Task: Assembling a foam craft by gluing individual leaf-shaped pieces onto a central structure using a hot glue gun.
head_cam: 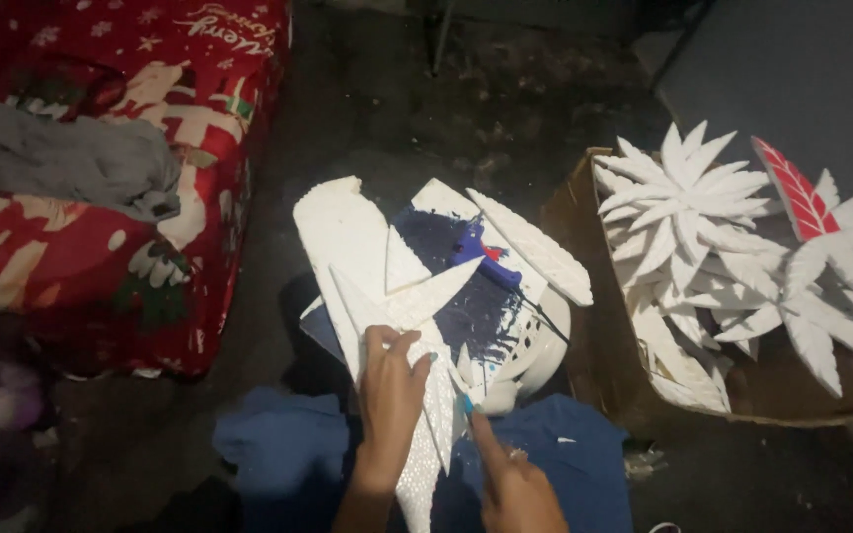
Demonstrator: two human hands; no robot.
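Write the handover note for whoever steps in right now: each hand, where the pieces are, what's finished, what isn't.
Left hand: flat on a long white foam leaf, pressing it in place.
Right hand: fingertip at the leaf's right edge, holding nothing that shows.
More plain foam pieces lie piled ahead on a white basket, with a blue glue gun on top.
Done: white leaf flowers sit in the cardboard box on the right; one leaf there is painted red.
Left: the leaf in hand and the pile are still loose and unpainted.
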